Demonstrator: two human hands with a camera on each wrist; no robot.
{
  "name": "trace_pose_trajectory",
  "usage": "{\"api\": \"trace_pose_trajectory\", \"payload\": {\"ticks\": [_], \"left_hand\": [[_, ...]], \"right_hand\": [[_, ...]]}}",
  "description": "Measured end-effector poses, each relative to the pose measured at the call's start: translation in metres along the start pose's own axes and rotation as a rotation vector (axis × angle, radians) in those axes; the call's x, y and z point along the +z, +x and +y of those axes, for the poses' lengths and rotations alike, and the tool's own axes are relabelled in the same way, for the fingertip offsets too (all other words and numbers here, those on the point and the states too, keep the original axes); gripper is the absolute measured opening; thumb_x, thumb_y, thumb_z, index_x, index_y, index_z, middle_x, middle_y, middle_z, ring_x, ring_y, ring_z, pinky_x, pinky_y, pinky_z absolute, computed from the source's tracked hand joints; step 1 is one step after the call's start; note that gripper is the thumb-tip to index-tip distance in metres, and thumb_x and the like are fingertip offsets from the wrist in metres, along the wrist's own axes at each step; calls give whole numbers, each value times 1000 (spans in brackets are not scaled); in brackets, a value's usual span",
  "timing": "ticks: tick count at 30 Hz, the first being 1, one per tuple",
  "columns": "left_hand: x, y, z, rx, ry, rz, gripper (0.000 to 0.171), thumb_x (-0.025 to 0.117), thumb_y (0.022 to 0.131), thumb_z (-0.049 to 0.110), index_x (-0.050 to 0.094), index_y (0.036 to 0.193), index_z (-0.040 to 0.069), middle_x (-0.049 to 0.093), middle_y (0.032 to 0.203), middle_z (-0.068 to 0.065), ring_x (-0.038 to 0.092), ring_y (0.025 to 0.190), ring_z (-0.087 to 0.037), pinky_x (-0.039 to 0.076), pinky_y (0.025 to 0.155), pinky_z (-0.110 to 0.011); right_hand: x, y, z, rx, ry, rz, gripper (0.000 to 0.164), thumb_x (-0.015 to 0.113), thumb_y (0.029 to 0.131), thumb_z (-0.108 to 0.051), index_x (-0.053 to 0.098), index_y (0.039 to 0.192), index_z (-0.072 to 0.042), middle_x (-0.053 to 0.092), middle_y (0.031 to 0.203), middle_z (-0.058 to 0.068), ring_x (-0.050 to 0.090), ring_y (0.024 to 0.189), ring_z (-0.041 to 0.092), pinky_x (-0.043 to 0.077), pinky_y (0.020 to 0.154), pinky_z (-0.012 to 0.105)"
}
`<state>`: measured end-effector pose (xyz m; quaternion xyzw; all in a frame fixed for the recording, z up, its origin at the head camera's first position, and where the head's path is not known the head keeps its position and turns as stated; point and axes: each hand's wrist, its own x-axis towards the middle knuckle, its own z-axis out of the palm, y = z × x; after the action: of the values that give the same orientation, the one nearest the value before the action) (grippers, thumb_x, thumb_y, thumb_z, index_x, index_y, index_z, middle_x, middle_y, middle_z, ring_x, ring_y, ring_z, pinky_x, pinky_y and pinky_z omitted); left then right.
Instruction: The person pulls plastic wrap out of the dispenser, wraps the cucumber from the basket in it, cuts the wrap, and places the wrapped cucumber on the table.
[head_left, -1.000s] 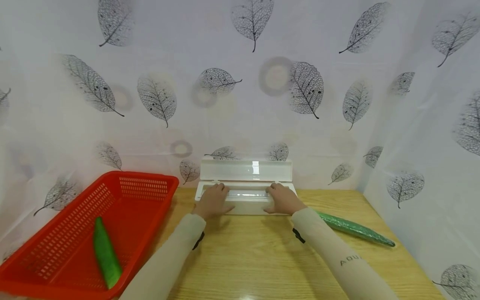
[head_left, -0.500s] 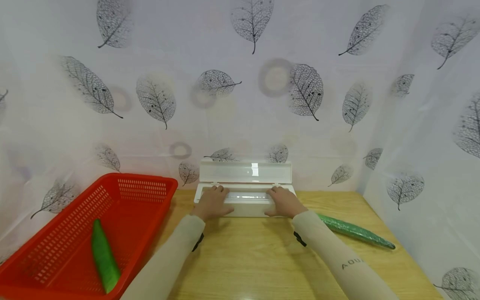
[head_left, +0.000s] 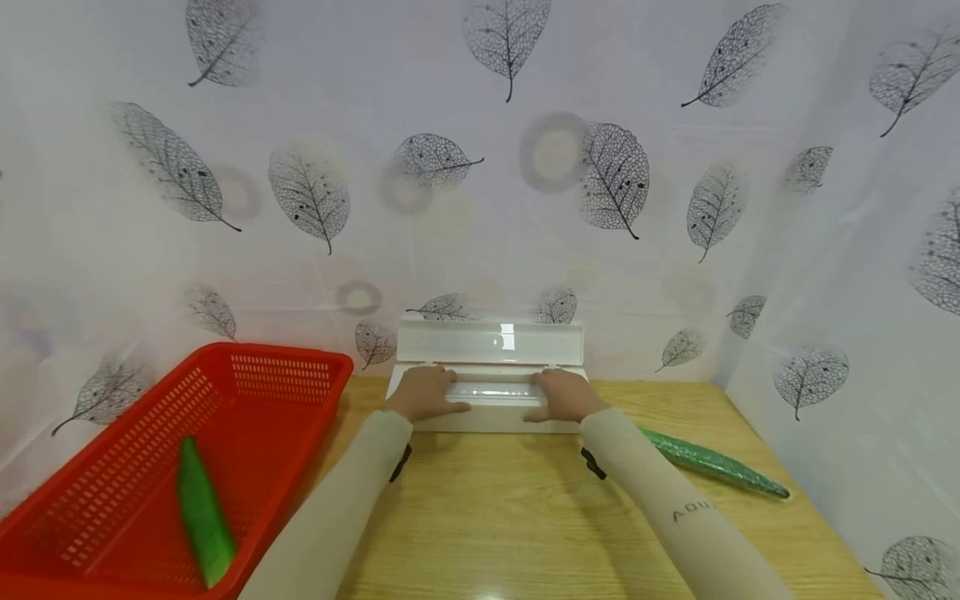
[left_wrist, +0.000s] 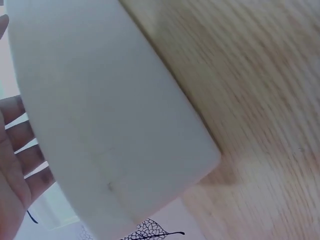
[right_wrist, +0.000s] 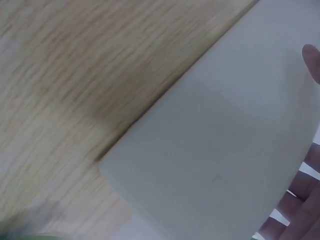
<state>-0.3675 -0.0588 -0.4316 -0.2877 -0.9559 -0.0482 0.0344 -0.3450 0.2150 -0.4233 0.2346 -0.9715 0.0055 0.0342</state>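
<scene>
Currently, left hand [head_left: 423,394]: holding the front wall of the white cling-film dispenser [head_left: 495,419], thumb resting outside, fingers reaching over the top edge.
Right hand [head_left: 566,395]: gripping that same wall farther right, thumb also lying outside.
Dispenser lid [head_left: 461,342]: standing open along the dispenser's back.
Clear roll [head_left: 495,390]: lying inside the dispenser, between both hands.
Wooden table [head_left: 495,517]: supporting the dispenser near its far edge.
Film-wrapped cucumber [head_left: 716,464]: lying right of the dispenser, one end hiding behind the right sleeve [head_left: 667,492].
Red basket [head_left: 251,437]: standing left of the dispenser, containing a green cucumber [head_left: 202,512].
Leaf-print sheet [head_left: 495,242]: hanging behind the dispenser.
</scene>
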Motion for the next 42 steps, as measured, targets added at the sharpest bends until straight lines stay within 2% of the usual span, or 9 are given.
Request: {"api": "trace_pose_trajectory", "payload": {"ticks": [3,6,8,10,14,18,28,33,42], "left_hand": [[-7,0,0,-17,-31,-31,64,53,83,62,62,120,11,66,118,-9,61,108,-27,50,91,-41],[-10,-4,-1,-39,-89,-26,55,49,89,54,63,119,10,65,119,-8,61,111,-27,49,93,-42],[-10,-7,-3,-40,-109,22,46,49,92,46,64,114,9,67,115,-10,62,107,-28,49,91,-43],[-9,-11,-5,-19,-78,101,37,53,92,39,66,107,8,69,107,-10,64,98,-28,52,86,-43],[-5,-17,-11,52,68,278,21,67,85,27,67,94,8,69,92,-8,64,82,-23,54,74,-37],[-3,-19,-15,88,134,374,17,73,78,22,68,89,10,68,88,-6,62,78,-21,53,71,-34],[1,-17,-17,99,175,437,12,75,76,16,67,82,9,67,79,-4,60,71,-19,52,68,-34],[4,-16,-18,90,203,491,6,70,80,12,68,78,7,67,75,-6,60,67,-20,52,65,-35],[5,-17,-18,80,238,551,7,67,83,11,67,81,5,68,76,-8,62,68,-21,53,66,-36]], "right_hand": [[-2,1,1,-2,40,-14,69,67,74,-59,60,118,-6,66,116,12,62,105,28,50,91,42],[-3,0,5,-6,123,-3,59,60,84,-52,60,119,-4,65,117,13,62,108,29,48,94,43],[-3,-2,8,-12,174,24,51,57,90,-44,61,117,-2,66,116,14,61,108,30,48,95,44],[-3,-5,12,-22,188,72,43,57,91,-37,63,114,-1,67,113,14,63,105,30,49,93,44],[-2,-12,20,-43,112,163,29,65,87,-27,66,106,-4,69,104,11,65,96,27,52,85,41],[-1,-15,24,-54,36,215,23,70,82,-21,67,101,-7,69,100,8,66,90,23,54,80,37],[-4,-15,24,-95,-68,249,15,74,79,-14,69,92,-8,67,89,5,64,80,19,55,72,32],[-4,-13,24,-139,-103,302,3,72,79,-8,69,80,-10,63,75,3,58,65,15,51,59,28],[0,-11,25,-161,-159,433,9,72,78,-6,65,73,-8,62,68,4,58,58,15,49,52,27]]}}
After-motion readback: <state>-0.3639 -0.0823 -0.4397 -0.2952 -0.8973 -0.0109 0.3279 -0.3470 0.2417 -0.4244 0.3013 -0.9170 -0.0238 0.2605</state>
